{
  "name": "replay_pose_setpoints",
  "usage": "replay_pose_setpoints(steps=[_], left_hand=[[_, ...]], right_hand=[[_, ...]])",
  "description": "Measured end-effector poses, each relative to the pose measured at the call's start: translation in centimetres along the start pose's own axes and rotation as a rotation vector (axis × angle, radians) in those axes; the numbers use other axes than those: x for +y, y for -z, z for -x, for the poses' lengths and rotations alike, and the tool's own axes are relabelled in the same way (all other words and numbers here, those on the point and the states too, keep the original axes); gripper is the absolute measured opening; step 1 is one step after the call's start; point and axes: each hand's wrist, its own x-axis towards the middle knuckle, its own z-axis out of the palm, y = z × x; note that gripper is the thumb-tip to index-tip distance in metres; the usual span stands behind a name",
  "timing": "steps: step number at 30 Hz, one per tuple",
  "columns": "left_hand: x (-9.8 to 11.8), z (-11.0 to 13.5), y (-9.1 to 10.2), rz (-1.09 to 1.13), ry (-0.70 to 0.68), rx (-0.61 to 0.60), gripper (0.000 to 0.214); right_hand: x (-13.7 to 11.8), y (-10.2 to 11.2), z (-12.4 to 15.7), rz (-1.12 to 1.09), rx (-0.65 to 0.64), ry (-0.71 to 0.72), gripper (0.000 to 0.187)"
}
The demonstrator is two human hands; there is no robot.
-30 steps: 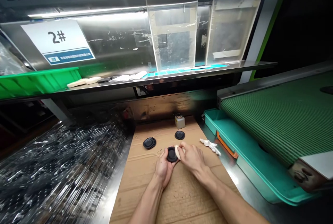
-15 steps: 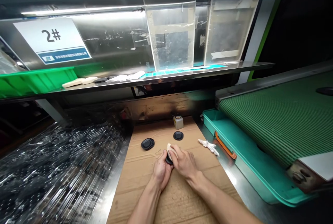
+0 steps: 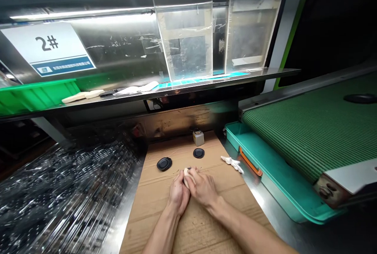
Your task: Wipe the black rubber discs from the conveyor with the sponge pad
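My left hand (image 3: 178,193) cups a black rubber disc (image 3: 185,182), which shows only as a thin edge between my hands. My right hand (image 3: 202,188) presses a cream-coloured pad (image 3: 187,173) against that disc, and the fingers hide most of the pad. Both hands rest close together above a flattened cardboard sheet (image 3: 203,222). Farther up the cardboard lie a larger black rounded disc (image 3: 164,164) and a smaller round black disc (image 3: 198,153). Beyond them stands a small bottle (image 3: 198,138). A crumpled white cloth (image 3: 232,164) lies to the right of my right hand.
A teal tray (image 3: 259,167) with an orange handle sits right of the cardboard, below a green ribbed conveyor belt (image 3: 303,136) carrying a black disc (image 3: 360,98). Shiny metal lies left. Above stands a steel shelf (image 3: 182,89) with a green bin (image 3: 38,96).
My hands have closed together, and the pad now covers most of the disc that showed plainly a second ago. The whole view has shifted slightly left.
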Motion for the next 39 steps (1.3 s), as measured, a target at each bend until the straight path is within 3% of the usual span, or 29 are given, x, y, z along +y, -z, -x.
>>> replay_pose_setpoints(steps=[3, 6, 9, 12, 17, 22, 25, 28, 30, 32, 35, 39], left_hand=[[0.2, 0.0, -0.1, -0.014, -0.029, -0.003, 0.019], [0.2, 0.1, -0.3, -0.044, -0.047, -0.023, 0.018], [0.1, 0.1, -0.4, -0.072, -0.025, -0.071, 0.021], [0.1, 0.2, -0.4, -0.070, -0.004, -0.083, 0.023], [0.1, 0.4, -0.5, -0.095, 0.002, -0.109, 0.025], [0.1, 0.3, -0.5, -0.111, -0.008, -0.117, 0.023], [0.1, 0.1, -0.5, -0.098, -0.009, -0.099, 0.021], [0.1, -0.1, -0.2, -0.084, 0.022, -0.104, 0.019], [0.1, -0.3, 0.0, -0.071, 0.005, -0.090, 0.016], [0.0, -0.4, 0.2, -0.067, -0.002, -0.070, 0.015], [0.0, -0.5, 0.2, -0.083, 0.028, -0.063, 0.018], [0.0, -0.6, 0.2, -0.069, 0.007, -0.047, 0.016]], right_hand=[[1.7, 1.0, -0.6, -0.044, 0.016, -0.108, 0.026], [3.1, 1.7, -1.3, -0.341, 0.040, -0.167, 0.028], [3.0, 1.4, -1.3, -0.616, -0.052, -0.114, 0.027], [2.5, 0.8, -1.0, -0.669, -0.180, -0.089, 0.021], [3.4, 2.5, -1.1, -0.517, -0.356, -0.078, 0.017], [3.2, 4.3, -1.2, -0.367, -0.271, -0.059, 0.023], [2.3, 3.8, -0.9, -0.303, -0.253, -0.023, 0.023], [1.5, 2.8, -0.8, -0.110, -0.107, -0.096, 0.028], [1.1, 2.1, -0.8, -0.044, -0.062, -0.050, 0.028], [0.8, 1.5, -0.9, -0.012, -0.065, 0.006, 0.027], [0.6, 1.0, -1.1, 0.038, -0.001, -0.062, 0.028], [1.0, 0.6, -1.2, -0.024, 0.011, -0.008, 0.026]])
